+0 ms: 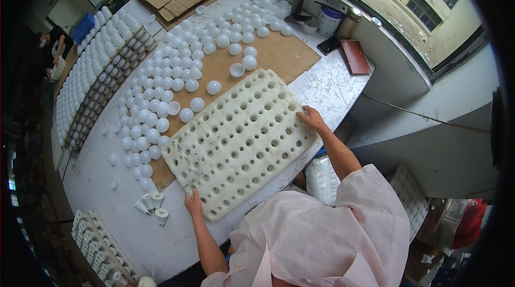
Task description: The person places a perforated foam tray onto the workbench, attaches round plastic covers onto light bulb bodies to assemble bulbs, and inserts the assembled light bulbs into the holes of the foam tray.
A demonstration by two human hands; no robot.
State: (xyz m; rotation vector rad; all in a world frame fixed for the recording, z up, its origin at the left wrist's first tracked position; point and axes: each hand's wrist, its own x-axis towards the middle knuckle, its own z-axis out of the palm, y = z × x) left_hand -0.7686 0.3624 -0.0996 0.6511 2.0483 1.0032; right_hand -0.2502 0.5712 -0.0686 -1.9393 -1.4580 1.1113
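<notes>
My left grip (194,204) is closed on the left short edge of the holed, cream board (240,146) — my right grip (313,119) holds the opposite edge. It sits over the tabletop (327,85), partly covering brown cardboard (303,59); white domes (177,84) crowd beyond, cone-shaped pieces (161,214) near my left.

Rows of dark round holes (245,168) pattern the off-white rectangular foam board (240,139), smudged grey toward eight o'clock. From it, glossy milky-white plastic domes (249,62) lie toward eleven, a flat brown cardboard sheet (300,57) toward twelve, a dark-red rectangular case (354,57) at two, a plain pale-pink cloth shirt (322,228) at five.
</notes>
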